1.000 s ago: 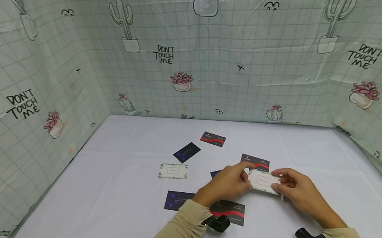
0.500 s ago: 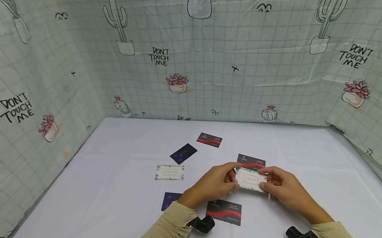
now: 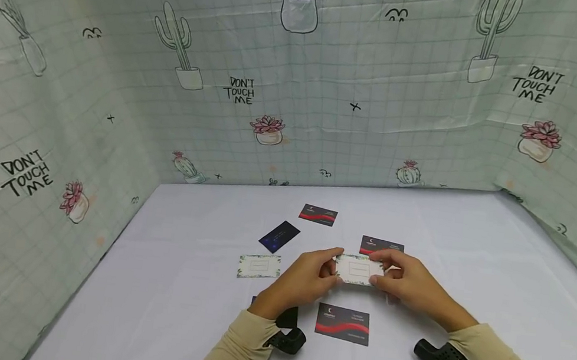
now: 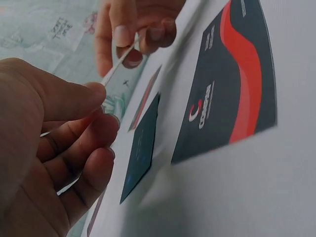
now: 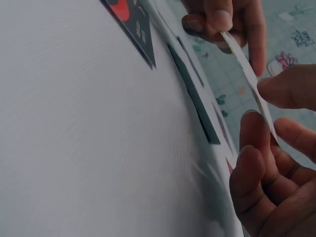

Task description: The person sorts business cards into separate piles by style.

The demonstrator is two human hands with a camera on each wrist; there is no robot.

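Note:
Both hands hold up a white business card (image 3: 358, 270) with a leafy green border, one at each end. My left hand (image 3: 304, 277) pinches its left end between thumb and fingers. The right end is pinched by my right hand (image 3: 410, 280), thumb on the near face. Seen from the left wrist, the card (image 4: 117, 68) is a thin edge above the table. Below it lie a dark card with a red wave (image 4: 232, 84) and a dark blue card (image 4: 140, 148). From the right wrist, the held card (image 5: 249, 79) is also nearly edge-on.
More business cards lie on the white tabletop (image 3: 161, 308): a white leafy one (image 3: 259, 266), a dark blue one (image 3: 279, 236), and red-waved ones at the back (image 3: 318, 214) and behind the right hand (image 3: 382, 247). Another blue card is partly hidden under the left wrist. A patterned cloth (image 3: 333, 66) hangs behind.
Both hands have moved left with the white card between them. More of the red-waved card in front now shows. The head view has shifted slightly.

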